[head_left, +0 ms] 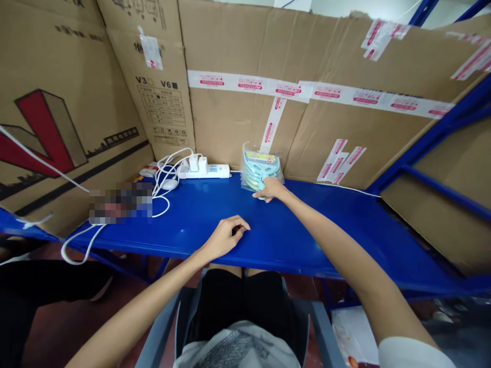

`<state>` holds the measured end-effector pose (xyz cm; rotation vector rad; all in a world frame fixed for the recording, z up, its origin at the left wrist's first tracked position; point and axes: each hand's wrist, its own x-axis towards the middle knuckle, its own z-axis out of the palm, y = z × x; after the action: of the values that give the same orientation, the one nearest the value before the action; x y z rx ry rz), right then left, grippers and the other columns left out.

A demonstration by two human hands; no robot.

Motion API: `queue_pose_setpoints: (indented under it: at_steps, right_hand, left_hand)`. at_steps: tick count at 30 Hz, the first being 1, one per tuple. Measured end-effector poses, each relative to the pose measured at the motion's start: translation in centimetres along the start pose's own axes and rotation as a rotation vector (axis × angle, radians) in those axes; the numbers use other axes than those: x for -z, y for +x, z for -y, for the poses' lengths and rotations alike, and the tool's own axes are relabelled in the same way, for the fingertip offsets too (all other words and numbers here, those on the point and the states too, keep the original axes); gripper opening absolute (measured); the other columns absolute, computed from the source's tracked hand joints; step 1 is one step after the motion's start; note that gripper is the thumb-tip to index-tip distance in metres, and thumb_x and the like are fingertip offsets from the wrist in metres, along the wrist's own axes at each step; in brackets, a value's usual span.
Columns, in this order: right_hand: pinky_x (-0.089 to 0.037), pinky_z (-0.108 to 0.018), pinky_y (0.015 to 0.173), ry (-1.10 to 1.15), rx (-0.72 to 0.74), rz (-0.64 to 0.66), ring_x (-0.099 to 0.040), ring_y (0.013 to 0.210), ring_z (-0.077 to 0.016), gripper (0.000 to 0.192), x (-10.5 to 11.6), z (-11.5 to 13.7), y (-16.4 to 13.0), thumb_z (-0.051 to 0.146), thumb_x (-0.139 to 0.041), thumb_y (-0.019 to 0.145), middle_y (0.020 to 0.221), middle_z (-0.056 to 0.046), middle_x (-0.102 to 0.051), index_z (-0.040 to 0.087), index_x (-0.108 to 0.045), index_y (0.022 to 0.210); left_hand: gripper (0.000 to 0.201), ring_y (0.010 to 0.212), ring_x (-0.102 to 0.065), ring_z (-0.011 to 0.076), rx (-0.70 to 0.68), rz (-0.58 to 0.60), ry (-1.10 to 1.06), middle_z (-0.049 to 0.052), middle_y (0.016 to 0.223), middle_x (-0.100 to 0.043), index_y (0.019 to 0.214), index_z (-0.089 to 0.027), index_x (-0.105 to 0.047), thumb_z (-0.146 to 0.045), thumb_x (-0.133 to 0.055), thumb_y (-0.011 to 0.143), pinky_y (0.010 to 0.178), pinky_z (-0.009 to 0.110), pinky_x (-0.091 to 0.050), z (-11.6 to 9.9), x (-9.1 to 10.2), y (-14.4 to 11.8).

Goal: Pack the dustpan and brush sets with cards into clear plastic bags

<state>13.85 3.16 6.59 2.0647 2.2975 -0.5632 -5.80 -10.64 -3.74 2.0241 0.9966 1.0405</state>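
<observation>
At the back of the blue table (215, 199), against the cardboard, is a clear plastic bag of light-blue plastic pieces (261, 166) with curved, cut-out shapes. A yellowish label shows near its top. My right hand (270, 189) reaches forward to the lower front of this pack, its thumb and fingers closed on it. The fingertips are partly hidden, and I cannot tell exactly what the pieces are. Nearer the table's front edge, my left hand (226, 235) is loosely curled over the surface, a gap between thumb and fingers, holding nothing.
A white power strip (218, 171) with plugs and looped white cables (163, 171) lies back left. A blurred-out object (120, 203) sits at the left edge. Taped cardboard walls (230, 122) stand behind and beside the table. Another person's dark-clothed leg (57, 281) shows lower left.
</observation>
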Motion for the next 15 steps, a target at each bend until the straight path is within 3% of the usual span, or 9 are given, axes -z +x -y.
queue_pose_setpoints:
  at_steps: [5,10,13,15]
  right_hand:
    - [-0.058,-0.024,0.054,-0.028,0.009,0.015,-0.078,0.065,-0.021,0.031,1.0,-0.7,0.7,0.033,-0.091,0.078,0.082,-0.009,-0.08,0.012,-0.071,0.088]
    - [-0.06,-0.025,0.058,-0.032,0.036,0.02,-0.077,0.064,-0.0189,0.031,1.2,-0.7,0.7,0.038,-0.088,0.082,0.086,-0.008,-0.081,0.013,-0.072,0.087]
    - [-0.061,-0.029,0.061,-0.056,0.038,-0.001,-0.077,0.064,-0.0211,0.046,1.7,-0.6,0.3,0.055,-0.082,0.086,0.085,-0.01,-0.081,0.012,-0.073,0.099]
    - [-0.061,-0.031,0.064,-0.117,0.028,-0.004,-0.078,0.063,-0.024,0.061,2.2,-0.5,-0.1,0.068,-0.075,0.087,0.084,-0.012,-0.081,0.011,-0.071,0.108]
  left_hand:
    - [0.021,0.094,-0.071,0.0193,0.022,-0.005,-0.051,0.006,0.1,-0.074,0.099,-0.02,-0.076,-0.014,-0.055,0.098,0.087,0.03,-0.051,0.3,-0.3,0.0]
    - [0.024,0.089,-0.07,0.0182,0.047,-0.024,-0.003,0.006,0.103,-0.072,0.103,-0.02,-0.075,-0.01,-0.055,0.094,0.077,0.029,-0.053,0.5,-0.7,1.5]
    - [0.028,0.099,-0.071,0.0202,0.102,-0.126,-0.054,0.008,0.111,-0.069,0.106,-0.021,-0.073,-0.005,-0.062,0.086,0.076,0.027,-0.058,1.2,-1.1,4.1]
    - [0.035,0.104,-0.071,0.0208,0.253,-0.218,-0.23,0.009,0.121,-0.066,0.11,-0.02,-0.069,-0.002,-0.068,0.079,0.075,0.026,-0.061,1.7,-1.4,6.4]
